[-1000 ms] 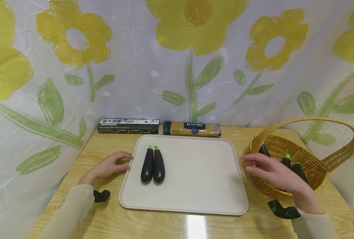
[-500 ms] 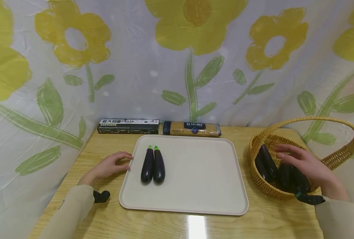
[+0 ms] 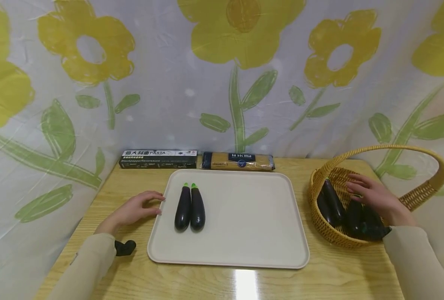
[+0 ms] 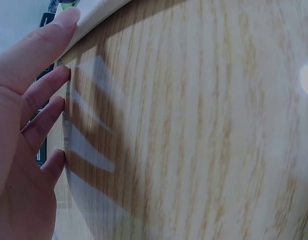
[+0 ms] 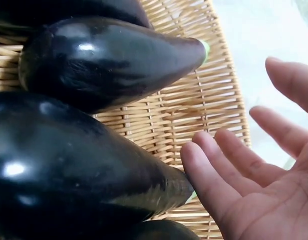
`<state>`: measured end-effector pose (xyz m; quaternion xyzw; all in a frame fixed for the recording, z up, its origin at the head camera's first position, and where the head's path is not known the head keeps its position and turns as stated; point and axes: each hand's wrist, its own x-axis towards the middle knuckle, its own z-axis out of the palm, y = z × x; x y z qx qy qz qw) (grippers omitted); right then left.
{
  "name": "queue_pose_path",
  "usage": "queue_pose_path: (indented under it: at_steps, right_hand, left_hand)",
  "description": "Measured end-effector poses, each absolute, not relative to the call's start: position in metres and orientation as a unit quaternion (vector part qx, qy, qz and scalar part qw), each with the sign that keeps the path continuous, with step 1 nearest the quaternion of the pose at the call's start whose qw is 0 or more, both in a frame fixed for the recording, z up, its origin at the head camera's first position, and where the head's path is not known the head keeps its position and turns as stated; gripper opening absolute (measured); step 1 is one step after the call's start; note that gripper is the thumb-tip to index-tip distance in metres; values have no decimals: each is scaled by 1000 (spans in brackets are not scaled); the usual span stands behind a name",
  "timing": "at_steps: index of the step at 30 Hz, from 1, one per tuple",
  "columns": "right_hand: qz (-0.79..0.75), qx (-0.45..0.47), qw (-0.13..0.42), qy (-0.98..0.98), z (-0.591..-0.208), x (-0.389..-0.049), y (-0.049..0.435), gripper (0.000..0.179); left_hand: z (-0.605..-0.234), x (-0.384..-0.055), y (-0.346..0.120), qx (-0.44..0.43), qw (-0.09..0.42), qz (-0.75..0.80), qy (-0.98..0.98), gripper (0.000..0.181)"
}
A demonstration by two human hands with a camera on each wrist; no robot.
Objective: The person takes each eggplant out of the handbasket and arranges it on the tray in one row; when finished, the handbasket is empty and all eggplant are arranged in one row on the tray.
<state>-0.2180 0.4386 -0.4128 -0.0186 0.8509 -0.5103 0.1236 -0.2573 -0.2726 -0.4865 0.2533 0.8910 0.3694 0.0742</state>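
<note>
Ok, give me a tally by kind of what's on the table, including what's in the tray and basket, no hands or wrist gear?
Tray: 1
Basket: 1
Eggplants: 6 visible (2 on tray, 4 in basket)
Pasta box: 1
Spaghetti pack: 1
Total: 10

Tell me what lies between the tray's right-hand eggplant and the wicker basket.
In the head view, between that eggplant and the wicker basket lie only bare tray and a bare strip of wooden table.
</note>
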Motion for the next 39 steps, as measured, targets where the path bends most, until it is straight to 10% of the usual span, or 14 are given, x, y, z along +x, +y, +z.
queue_pose_path:
  at_steps: [39]
  right_hand:
    - [-545,-62,198,812,-422,-225,429,59]
  left_hand:
    - [-491,-261,-274,247,76,367,894,40]
